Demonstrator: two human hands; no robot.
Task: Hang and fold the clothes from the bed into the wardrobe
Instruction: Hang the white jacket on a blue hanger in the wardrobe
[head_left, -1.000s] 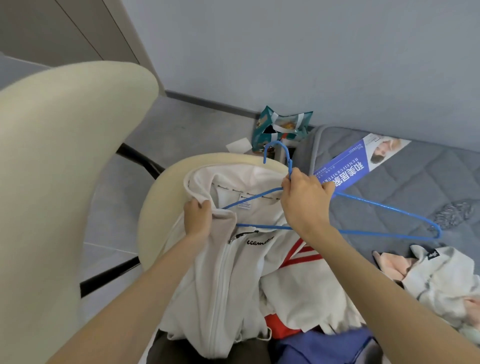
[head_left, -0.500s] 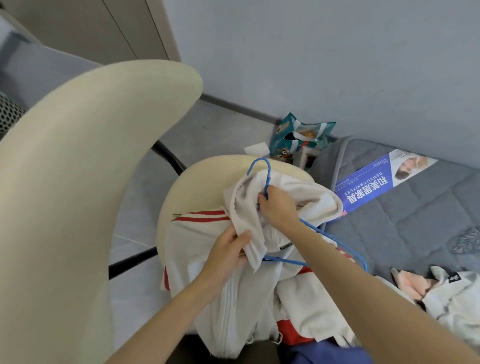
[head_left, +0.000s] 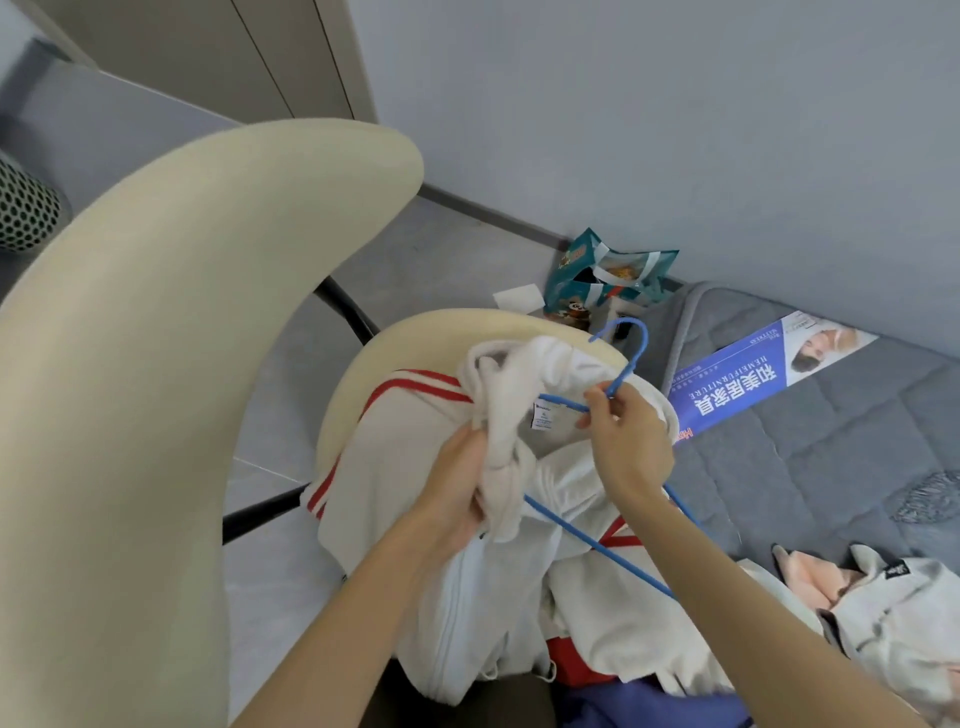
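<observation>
Left hand (head_left: 457, 493) grip bunches white jacket (head_left: 395, 467); right hand (head_left: 626, 447) pinches blue hanger (head_left: 587, 541); chair back (head_left: 208, 364) crowds left

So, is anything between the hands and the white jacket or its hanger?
Nothing visible. The left hand grips the white jacket by its bunched collar, and the right hand pinches the blue hanger just below its hook.

Blocked from 8 to 10 o'clock by a tall cream chair back (head_left: 182, 364). Open at 11 o'clock over bare floor (head_left: 441, 244). Crowded at 12 o'clock by a teal bag (head_left: 602, 280), possibly touching the mattress (head_left: 831, 467) edge. Open at 2 o'clock over mattress; hemmed at 4 o'clock by heaped clothes (head_left: 883, 613).
</observation>
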